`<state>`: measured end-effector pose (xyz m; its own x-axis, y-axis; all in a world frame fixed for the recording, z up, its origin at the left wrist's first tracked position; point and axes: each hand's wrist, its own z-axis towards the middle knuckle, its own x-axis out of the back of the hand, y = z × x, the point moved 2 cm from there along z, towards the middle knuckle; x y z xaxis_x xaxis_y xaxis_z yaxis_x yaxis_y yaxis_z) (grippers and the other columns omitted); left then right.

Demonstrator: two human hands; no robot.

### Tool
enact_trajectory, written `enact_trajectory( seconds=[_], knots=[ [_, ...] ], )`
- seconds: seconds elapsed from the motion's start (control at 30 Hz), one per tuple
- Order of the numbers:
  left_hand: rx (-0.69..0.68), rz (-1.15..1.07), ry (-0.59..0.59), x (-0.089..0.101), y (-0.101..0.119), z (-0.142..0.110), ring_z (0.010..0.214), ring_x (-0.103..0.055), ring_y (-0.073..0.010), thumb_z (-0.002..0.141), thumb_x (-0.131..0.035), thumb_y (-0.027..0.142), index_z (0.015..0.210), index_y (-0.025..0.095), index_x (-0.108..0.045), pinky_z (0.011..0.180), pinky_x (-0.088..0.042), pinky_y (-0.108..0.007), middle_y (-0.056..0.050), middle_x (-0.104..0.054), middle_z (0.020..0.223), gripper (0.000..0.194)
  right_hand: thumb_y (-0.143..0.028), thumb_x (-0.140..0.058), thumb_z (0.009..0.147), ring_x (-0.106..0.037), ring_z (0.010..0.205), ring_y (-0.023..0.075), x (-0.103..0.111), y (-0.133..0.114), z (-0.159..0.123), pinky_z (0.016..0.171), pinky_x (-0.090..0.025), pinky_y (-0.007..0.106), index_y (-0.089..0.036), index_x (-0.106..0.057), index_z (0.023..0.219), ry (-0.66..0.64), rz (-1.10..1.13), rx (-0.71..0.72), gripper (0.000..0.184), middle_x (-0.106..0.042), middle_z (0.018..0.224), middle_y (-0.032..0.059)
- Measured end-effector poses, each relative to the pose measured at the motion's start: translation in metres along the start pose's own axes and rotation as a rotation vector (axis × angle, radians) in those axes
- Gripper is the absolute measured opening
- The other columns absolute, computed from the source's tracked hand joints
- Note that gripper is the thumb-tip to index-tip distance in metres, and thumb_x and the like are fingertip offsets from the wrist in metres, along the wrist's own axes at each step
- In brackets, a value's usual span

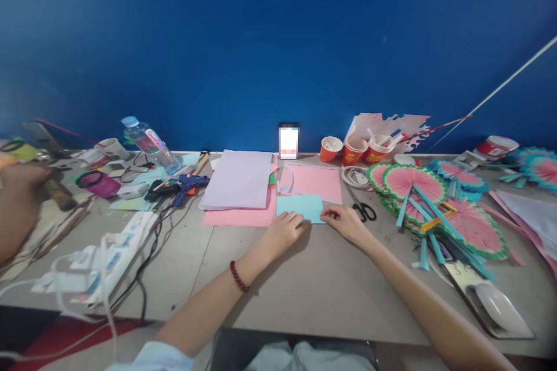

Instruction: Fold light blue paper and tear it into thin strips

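A light-blue sheet of paper (299, 205) lies flat on the table in front of me. My left hand (282, 236), a dark beaded bracelet at its wrist, holds the sheet's near left edge, fingers on top and thumb by the edge. At the near right corner, my right hand (343, 222) pinches the same sheet with bent fingers. Just behind it lies a pink sheet (319, 182). Left of my hands is a stack of lilac paper (239, 179) over pink paper (237, 218). Black-handled scissors (364, 211) rest beside my right hand.
Watermelon-patterned paper fans (415, 182) and a white mouse (498, 306) are on the right. Paper cups (331, 149) and a phone (289, 142) stand at the back. Leftward are a blue glue gun (187, 186), a bottle (150, 142), a power strip (124, 249) and another person's blurred arm (17, 208).
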<state>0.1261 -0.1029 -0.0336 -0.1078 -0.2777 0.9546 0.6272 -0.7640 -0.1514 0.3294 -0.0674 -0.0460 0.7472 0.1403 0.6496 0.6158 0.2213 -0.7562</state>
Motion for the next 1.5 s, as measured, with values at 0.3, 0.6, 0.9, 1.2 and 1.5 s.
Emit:
enact_trajectory(
  seconds=[0.3,0.6,0.9,1.2,1.5],
  knots=[
    [-0.020,-0.002,0.025,-0.001,0.001,0.001,0.079,-0.052,-0.0176,0.093,-0.037,0.010,0.110,0.014,-0.050,0.066,-0.040,-0.031,-0.005,-0.054,0.085,0.022,-0.031,-0.056,0.073,-0.052,0.059,0.0139,0.000,-0.001,0.000,0.058,-0.040,0.024,-0.018,-0.065,0.070,-0.017,0.010,0.010,0.016,-0.061,0.062,0.0001],
    [-0.042,0.009,0.050,-0.001,0.004,0.001,0.078,-0.052,-0.0170,0.093,-0.034,0.007,0.107,0.012,-0.050,0.065,-0.040,-0.030,-0.004,-0.053,0.083,0.022,-0.029,-0.056,0.073,-0.053,0.060,0.0140,-0.001,0.000,-0.001,0.059,-0.041,0.024,-0.018,-0.064,0.070,-0.011,0.012,0.023,0.014,-0.060,0.062,-0.0002],
    [-0.057,0.042,0.023,0.000,0.005,0.000,0.079,-0.052,-0.0177,0.092,-0.033,0.007,0.108,0.012,-0.050,0.063,-0.040,-0.031,-0.005,-0.054,0.085,0.023,-0.026,-0.053,0.077,-0.055,0.062,0.0155,-0.003,0.001,-0.003,0.062,-0.044,0.026,-0.019,-0.061,0.073,0.014,-0.030,0.110,0.012,-0.062,0.068,0.0018],
    [0.062,-0.102,-0.019,-0.001,0.018,-0.001,0.088,-0.051,-0.0201,0.089,-0.041,0.010,0.109,0.012,-0.050,0.076,-0.042,-0.033,-0.008,-0.055,0.096,0.022,-0.016,-0.048,0.083,-0.055,0.076,0.0200,-0.011,0.002,-0.010,0.071,-0.045,0.033,-0.018,-0.058,0.079,0.083,-0.167,0.278,0.011,-0.060,0.077,0.0059],
    [0.157,-0.187,-0.057,0.013,0.027,0.001,0.096,-0.049,-0.0244,0.087,-0.050,0.043,0.126,0.015,-0.041,0.081,-0.040,-0.037,-0.010,-0.054,0.106,0.048,-0.015,-0.043,0.083,-0.055,0.077,0.0211,-0.014,0.004,-0.012,0.074,-0.044,0.036,-0.019,-0.056,0.081,0.110,-0.171,0.279,0.014,-0.059,0.079,0.0066]
  ],
)
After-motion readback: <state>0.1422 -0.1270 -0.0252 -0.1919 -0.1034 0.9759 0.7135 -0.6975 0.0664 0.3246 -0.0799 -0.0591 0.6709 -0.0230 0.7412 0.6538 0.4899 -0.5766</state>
